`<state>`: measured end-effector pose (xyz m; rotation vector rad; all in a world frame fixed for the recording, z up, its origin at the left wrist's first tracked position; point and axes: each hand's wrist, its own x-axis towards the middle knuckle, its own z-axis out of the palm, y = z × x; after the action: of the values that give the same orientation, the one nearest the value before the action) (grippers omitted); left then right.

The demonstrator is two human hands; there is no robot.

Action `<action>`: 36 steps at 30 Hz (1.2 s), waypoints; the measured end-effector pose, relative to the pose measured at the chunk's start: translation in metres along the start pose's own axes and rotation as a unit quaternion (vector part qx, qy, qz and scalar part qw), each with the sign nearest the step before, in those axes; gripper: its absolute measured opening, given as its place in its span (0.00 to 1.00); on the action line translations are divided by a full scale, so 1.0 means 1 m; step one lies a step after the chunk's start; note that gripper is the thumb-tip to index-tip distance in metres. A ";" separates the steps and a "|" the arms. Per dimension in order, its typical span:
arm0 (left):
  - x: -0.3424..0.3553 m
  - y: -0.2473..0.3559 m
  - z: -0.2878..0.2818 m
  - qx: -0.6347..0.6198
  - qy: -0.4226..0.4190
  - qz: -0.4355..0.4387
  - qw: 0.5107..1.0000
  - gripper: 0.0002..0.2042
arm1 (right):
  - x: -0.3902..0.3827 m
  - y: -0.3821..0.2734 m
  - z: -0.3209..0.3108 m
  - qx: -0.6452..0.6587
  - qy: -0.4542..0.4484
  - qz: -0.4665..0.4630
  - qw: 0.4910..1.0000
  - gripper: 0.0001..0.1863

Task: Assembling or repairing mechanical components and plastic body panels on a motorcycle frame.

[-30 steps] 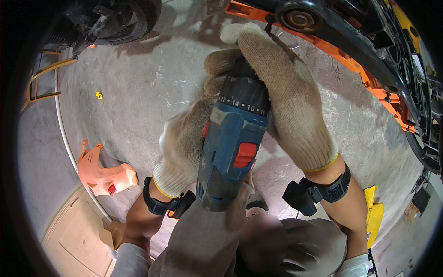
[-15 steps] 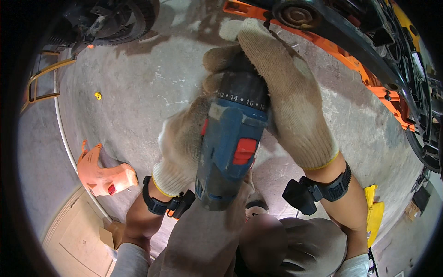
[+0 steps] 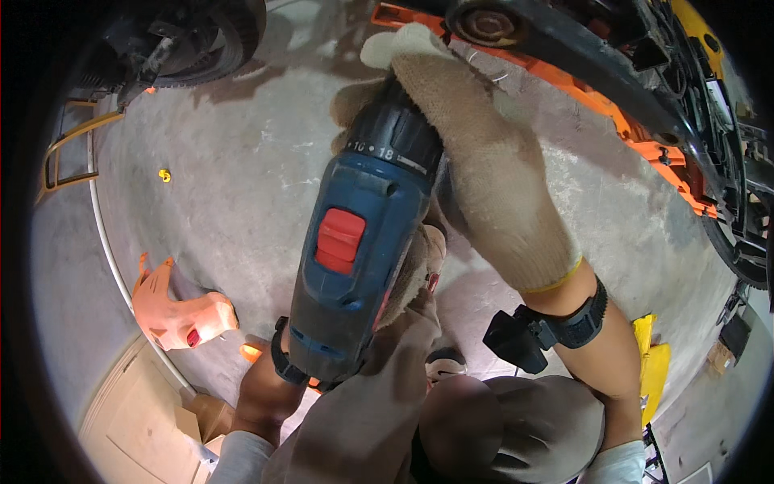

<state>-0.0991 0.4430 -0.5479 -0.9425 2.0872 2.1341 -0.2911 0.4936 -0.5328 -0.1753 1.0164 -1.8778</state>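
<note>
Right hand [image 3: 492,173] first: it's in a knit work glove and its grip is closed around the black nose end of a cordless drill [image 3: 367,206], fingertips showing on the far side. The left hand [image 3: 409,278] is gloved too, but it's mostly tucked behind the drill body, so I can't tell how its grip is closed. Drill's held up in front of the person, above the floor [image 3: 242,194], nose toward the top of the view and tilted a bit right. Blue and dark grey housing, chunky red switch [image 3: 339,240] on top, black numbered collar [image 3: 395,133] just behind the glove. Both wrists have black straps, and the right strap [image 3: 584,323] carries a little black box.

Below that you've got greyish-beige trousers [image 3: 347,427] and a bit of shoe [image 3: 445,365]. Over on the left floor there's an orange plastic panel [image 3: 185,313] with a small yellow piece [image 3: 164,175] farther up. Top left is a dark tyre [image 3: 234,60], top right a dark metal frame [image 3: 564,48] with an orange rail [image 3: 601,103] alongside. Something yellow [image 3: 657,375] lies by the right forearm, and a cardboard box [image 3: 211,417] sits near the left one.
</note>
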 end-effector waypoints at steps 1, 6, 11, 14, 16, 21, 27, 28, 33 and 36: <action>-0.001 0.000 0.000 -0.029 -0.002 -0.019 0.999 0.19 | -0.001 0.001 0.000 0.004 -0.001 -0.004 1.000 0.15; 0.009 0.006 -0.009 -0.161 -0.032 -0.114 0.980 0.20 | -0.004 0.007 -0.022 -0.495 -0.017 -0.288 0.820 0.17; 0.024 0.010 -0.023 -0.195 -0.046 -0.131 0.971 0.22 | -0.022 0.006 -0.055 -0.637 -0.074 -0.322 0.697 0.27; 0.031 0.007 -0.035 -0.158 -0.086 -0.005 0.984 0.23 | -0.039 -0.001 -0.063 -0.500 -0.166 -0.060 0.848 0.31; 0.029 0.005 -0.035 -0.093 -0.062 -0.043 0.993 0.24 | -0.046 0.001 -0.062 -0.487 -0.190 0.097 0.847 0.35; 0.037 0.018 -0.035 0.212 -0.082 0.185 0.956 0.25 | -0.052 0.011 -0.065 -0.422 -0.241 0.089 0.870 0.38; 0.060 0.042 -0.005 0.407 -0.109 0.287 0.860 0.23 | -0.082 -0.007 -0.077 -0.045 -0.054 0.099 0.993 0.24; 0.064 0.046 0.003 0.421 -0.113 0.299 0.849 0.22 | -0.085 -0.011 -0.081 -0.058 -0.022 0.088 0.994 0.25; 0.077 0.065 0.031 0.428 -0.136 0.360 0.818 0.23 | -0.104 -0.029 -0.096 -0.090 0.073 0.025 0.993 0.22; 0.072 0.069 0.044 0.426 -0.175 0.304 0.834 0.22 | -0.115 -0.039 -0.101 -0.066 0.124 0.054 0.989 0.21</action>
<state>-0.2038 0.4468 -0.5184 0.2232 2.8674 1.0363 -0.3078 0.6504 -0.5372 0.0388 1.2948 -1.7634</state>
